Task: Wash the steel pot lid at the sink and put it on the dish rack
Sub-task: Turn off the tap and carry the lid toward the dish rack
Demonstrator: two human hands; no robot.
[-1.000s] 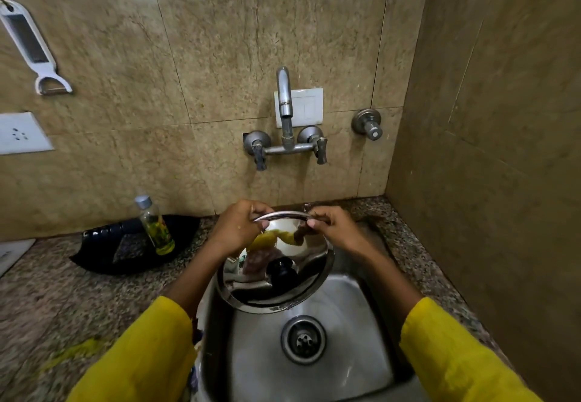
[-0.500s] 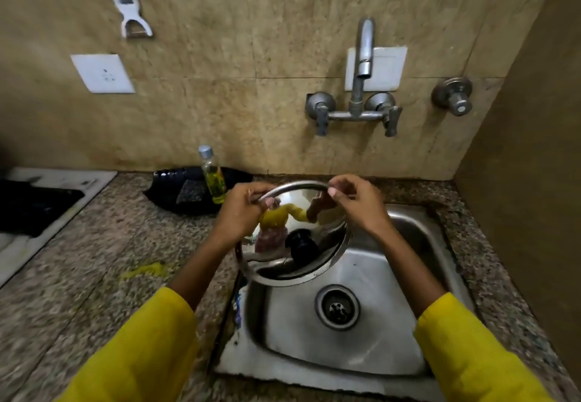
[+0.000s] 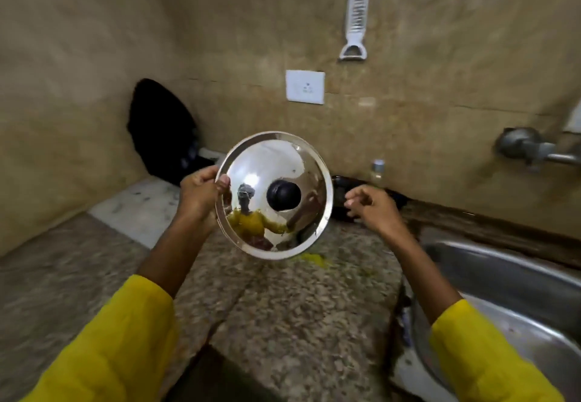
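The left hand pinches the left rim of the steel lid, thumb on its shiny face and fingers behind, holding it tilted in the air above the speckled counter. The right hand hangs just to the right of the lid, fingers loosely curled and empty, not touching it. The sink lies well off to the right.

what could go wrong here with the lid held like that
The steel lid hangs from the left hand alone, pinched at its rim over the granite counter; if wet, it may slip and drop. The right hand is off it, so nothing backs up the grip. No dish rack is in view, so the placement is still unsighted.
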